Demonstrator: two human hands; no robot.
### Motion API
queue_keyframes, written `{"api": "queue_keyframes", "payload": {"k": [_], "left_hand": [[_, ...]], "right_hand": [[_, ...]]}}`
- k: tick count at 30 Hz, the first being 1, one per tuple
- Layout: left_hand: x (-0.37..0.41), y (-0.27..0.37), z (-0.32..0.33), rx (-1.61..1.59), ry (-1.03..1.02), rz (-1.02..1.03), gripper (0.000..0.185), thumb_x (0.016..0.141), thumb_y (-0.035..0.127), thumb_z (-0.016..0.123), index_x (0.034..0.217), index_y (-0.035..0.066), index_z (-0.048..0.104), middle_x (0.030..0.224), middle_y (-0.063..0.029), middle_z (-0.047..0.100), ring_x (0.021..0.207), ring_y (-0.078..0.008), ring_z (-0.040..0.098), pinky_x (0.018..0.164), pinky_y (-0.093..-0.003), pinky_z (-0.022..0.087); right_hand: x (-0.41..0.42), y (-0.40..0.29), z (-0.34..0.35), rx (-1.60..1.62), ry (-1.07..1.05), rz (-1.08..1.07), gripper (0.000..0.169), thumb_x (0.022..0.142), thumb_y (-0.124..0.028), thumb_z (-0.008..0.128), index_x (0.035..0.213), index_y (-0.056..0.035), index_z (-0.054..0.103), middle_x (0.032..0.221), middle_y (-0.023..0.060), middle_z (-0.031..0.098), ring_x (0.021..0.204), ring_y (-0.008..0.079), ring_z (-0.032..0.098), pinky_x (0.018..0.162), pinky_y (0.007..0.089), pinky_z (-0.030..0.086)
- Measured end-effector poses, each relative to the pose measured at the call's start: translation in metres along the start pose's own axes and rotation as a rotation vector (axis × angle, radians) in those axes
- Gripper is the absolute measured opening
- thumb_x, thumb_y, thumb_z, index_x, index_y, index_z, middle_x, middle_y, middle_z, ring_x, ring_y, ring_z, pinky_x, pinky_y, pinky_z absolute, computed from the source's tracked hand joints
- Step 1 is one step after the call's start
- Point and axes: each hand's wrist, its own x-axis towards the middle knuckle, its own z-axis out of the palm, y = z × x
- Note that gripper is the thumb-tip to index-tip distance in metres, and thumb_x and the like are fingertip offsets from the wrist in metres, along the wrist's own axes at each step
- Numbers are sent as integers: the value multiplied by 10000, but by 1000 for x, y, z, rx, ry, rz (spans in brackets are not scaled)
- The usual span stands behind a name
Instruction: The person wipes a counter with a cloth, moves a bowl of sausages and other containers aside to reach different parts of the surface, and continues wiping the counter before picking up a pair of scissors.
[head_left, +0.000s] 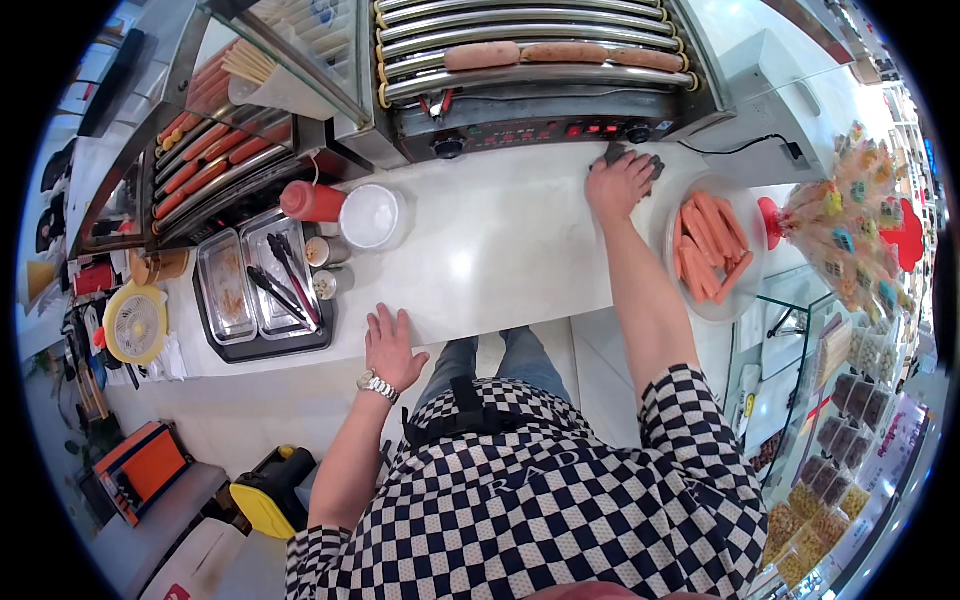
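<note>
My right hand presses a dark grey cloth against the white countertop, just below the right control knob of a sausage roller grill. Most of the cloth is hidden under the palm. At the counter's front edge rests my left hand, fingers spread and holding nothing, with a metal watch on the wrist. Three sausages lie in a row on the grill's front rollers. To the right of my right forearm stands a clear plastic bowl with several pink sausages in it.
Left of centre are a white tub, a red squeeze bottle, two small jars and a black tray with tongs. A second roller grill holds sausages behind glass. Wrapped lollipops stand at the right.
</note>
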Motion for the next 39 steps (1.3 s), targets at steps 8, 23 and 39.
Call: {"api": "queue_keyframes", "payload": {"k": [8, 23, 39], "left_hand": [[-1, 2, -6, 46, -40, -22, 953, 802, 401, 756, 1542, 21, 292, 1595, -352, 136, 1461, -551, 171, 1167, -545, 292], [1, -1, 2, 28, -32, 7, 994, 782, 426, 770, 1529, -17, 287, 1579, -381, 128, 1438, -596, 161, 1194, -525, 261], [0, -3, 1, 39, -8, 4, 989, 778, 416, 777, 1540, 16, 289, 1592, -364, 112, 1451, -581, 152, 1152, -536, 333]], "right_hand": [[-139, -131, -46, 373, -504, -866, 682, 819, -233, 676, 1388, 52, 433, 1503, 297, 364, 1431, 431, 319, 1197, 551, 217], [9, 10, -11, -4, -97, -93, 623, 951, -334, 507, 1423, 69, 458, 1532, 308, 358, 1450, 432, 299, 1156, 575, 247], [-69, -44, -15, 214, -274, -709, 595, 943, -310, 563, 1472, -63, 445, 1584, 199, 326, 1479, 362, 279, 1198, 536, 233]]}}
